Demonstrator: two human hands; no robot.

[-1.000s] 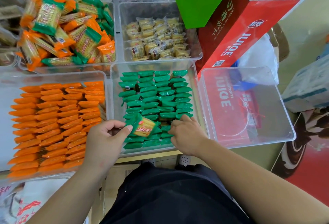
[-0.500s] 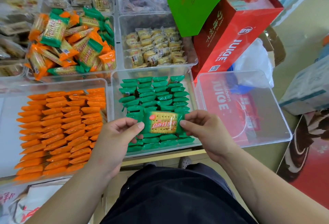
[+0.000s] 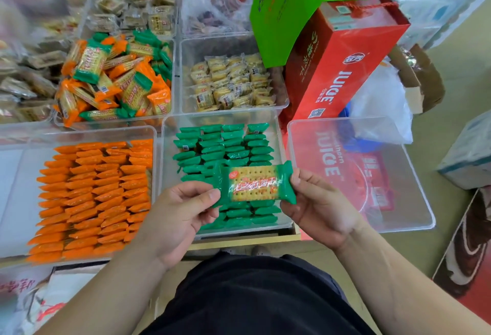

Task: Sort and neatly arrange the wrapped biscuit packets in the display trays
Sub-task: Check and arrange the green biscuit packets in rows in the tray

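A green wrapped biscuit packet (image 3: 253,184) is held flat, face up, above the near part of the clear tray of green packets (image 3: 168,164). My left hand (image 3: 183,217) pinches its left end and my right hand (image 3: 316,207) pinches its right end. Below it, green packets (image 3: 225,146) stand on edge in tidy rows. To the left, a tray (image 3: 156,135) holds neat rows of orange packets (image 3: 93,196). Behind that, another tray (image 3: 174,76) holds a loose heap of mixed orange and green packets (image 3: 114,76).
An empty clear tray (image 3: 422,201) sits to the right. A tray of pale yellow packets (image 3: 231,84) stands behind the green one. A red juice box (image 3: 342,68) with a green box (image 3: 300,2) leans at the back right. More snack trays fill the far left.
The green packet, first tilted low among the rows in my left hand, was taken at both ends and lifted flat above the tray. The view has tilted up slightly.
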